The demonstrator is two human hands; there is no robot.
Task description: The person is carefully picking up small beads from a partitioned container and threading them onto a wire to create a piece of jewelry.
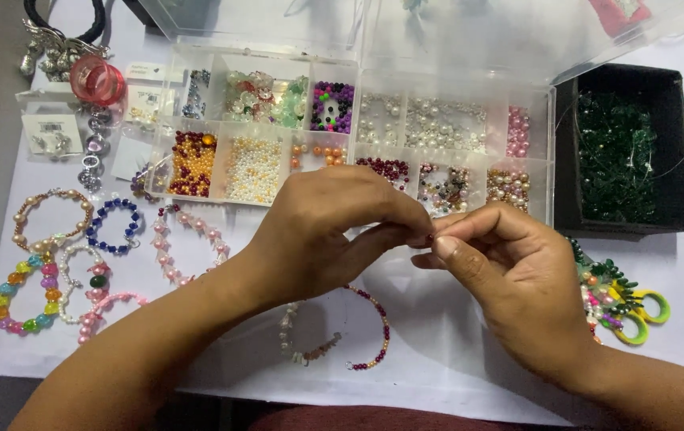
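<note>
Two hands meet above the white table point(453, 375): the left hand point(322, 231) and right hand point(509, 271) each have their fingers pinched together on one small dark red bead point(429, 237), held between the fingertips just in front of the clear bead box point(537, 128). The bead is too small to tell any axis. Below the hands lies one unfinished bracelet point(370, 343), curving open toward the person, and about six finished bracelets lie at the left.

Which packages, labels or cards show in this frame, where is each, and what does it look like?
Clear plastic bead organizer: centre top, lid open, compartments of coloured beads.
Black box: right, open, square, full of dark green beads.
White jewellery cards: upper left, small, rectangular, carrying silvery pieces.
White labelled cards: beside the organizer's left wall, small, print too fine to tell.
</note>
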